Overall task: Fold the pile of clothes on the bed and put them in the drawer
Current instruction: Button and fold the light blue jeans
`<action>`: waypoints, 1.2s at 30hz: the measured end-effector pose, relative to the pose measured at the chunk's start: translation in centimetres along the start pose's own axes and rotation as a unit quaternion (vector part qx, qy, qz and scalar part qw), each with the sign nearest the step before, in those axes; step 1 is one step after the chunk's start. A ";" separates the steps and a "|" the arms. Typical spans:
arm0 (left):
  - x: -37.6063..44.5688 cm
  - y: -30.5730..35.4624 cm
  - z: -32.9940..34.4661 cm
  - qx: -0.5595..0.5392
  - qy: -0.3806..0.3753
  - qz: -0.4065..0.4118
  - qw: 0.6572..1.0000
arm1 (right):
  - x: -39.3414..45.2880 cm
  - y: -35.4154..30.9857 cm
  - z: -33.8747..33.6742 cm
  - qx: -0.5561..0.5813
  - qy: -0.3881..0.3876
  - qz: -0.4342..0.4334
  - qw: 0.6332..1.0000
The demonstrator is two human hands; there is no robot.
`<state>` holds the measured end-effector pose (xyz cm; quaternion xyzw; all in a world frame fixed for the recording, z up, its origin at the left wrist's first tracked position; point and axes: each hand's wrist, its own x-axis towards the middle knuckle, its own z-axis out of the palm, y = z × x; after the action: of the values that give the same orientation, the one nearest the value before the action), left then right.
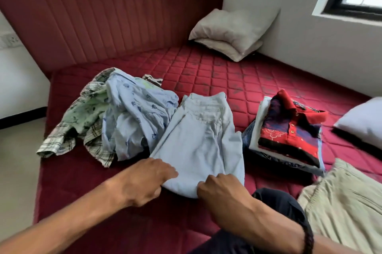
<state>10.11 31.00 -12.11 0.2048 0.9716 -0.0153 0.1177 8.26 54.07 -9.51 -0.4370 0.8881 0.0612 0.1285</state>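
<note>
Pale blue jeans [198, 142], folded lengthwise, lie on the red quilted mattress [206, 71] in front of me. My left hand [146, 179] grips the near left edge of their folded end. My right hand [221, 189] grips the near right edge of the same end. To the left sits a loose pile: a light blue printed shirt [136, 117], a green printed garment [91, 109] and a plaid shirt [68, 140]. To the right stands a stack of folded clothes [287, 135] with a red and navy polo shirt on top.
Two beige pillows [229, 32] lean in the far corner by the red headboard [103, 15]. A white pillow [363, 121] lies at the right edge. Khaki trousers [343, 202] lie at lower right beside my dark-clad knee [277, 200]. Floor lies left of the bed.
</note>
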 end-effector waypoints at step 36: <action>7.9 -2.5 11.0 -0.128 0.414 -0.355 0.828 | 18.0 16.9 14.8 0.233 0.300 0.260 0.888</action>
<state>4.50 30.99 -24.68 -0.1843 0.9283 0.1545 -0.2835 -13.01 53.99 -28.88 -0.1458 0.9549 -0.2500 -0.0670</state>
